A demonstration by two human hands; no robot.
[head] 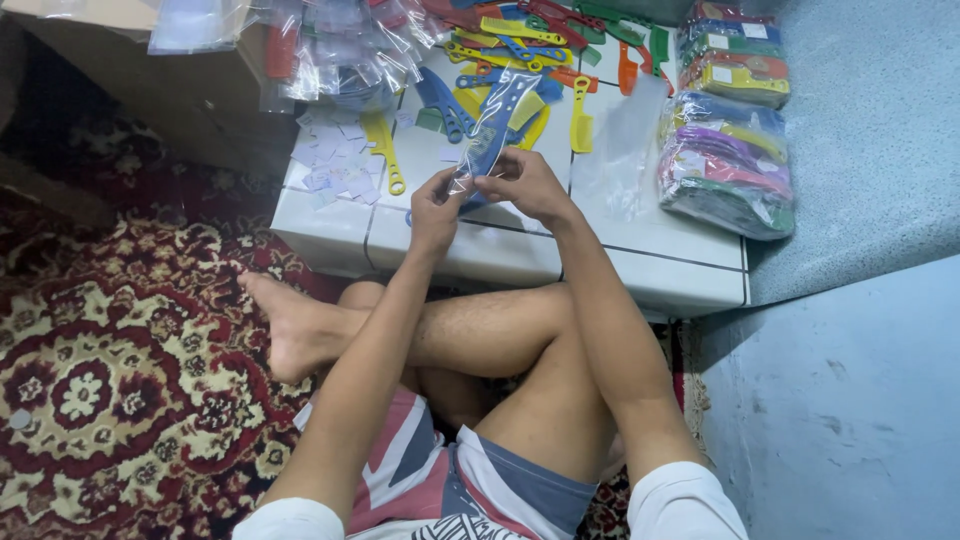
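Comb (492, 125), blue, sits in a clear bag (480, 150) pinched between left hand (435, 205) and right hand (530, 180); loose combs (520, 45) lie beyond, seemingly on a desk (650, 255).

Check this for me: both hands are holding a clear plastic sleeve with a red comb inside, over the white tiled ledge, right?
Not quite. In the head view the comb inside the clear sleeve is blue, not red. The left hand and right hand do both hold it over the white tiled ledge.

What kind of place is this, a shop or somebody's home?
Probably a home used for packing work. A patterned carpet covers the floor, loose plastic combs lie on a white tiled ledge, and bagged bundles are stacked there.
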